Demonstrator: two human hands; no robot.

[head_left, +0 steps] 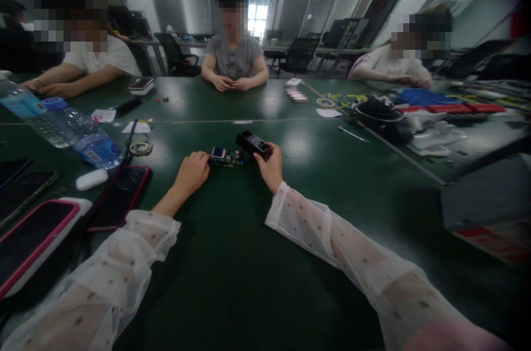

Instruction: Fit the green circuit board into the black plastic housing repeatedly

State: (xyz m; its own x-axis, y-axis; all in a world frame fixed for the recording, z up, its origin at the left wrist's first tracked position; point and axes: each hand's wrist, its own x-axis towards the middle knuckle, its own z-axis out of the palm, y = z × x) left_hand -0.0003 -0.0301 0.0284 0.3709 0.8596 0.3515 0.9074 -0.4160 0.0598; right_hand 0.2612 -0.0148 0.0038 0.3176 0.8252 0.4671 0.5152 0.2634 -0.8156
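Note:
A small green circuit board with a screen (227, 158) is at the middle of the dark green table (249, 262). My left hand (194, 171) is closed at the board's left end, gripping its edge, with the fingertips partly hidden. Just right of the board, my right hand (270, 167) holds a black case (252, 142) by its right end, thumb in front. The case is tilted, and its left end is behind the board's right side.
Water bottles (93, 143), a white earbud case (92, 179) and phones (120, 196) lie left. Cables (379, 115), a wrench (352, 134) and a grey box (485, 190) are right. Three people sit across the table, one at centre (235, 57).

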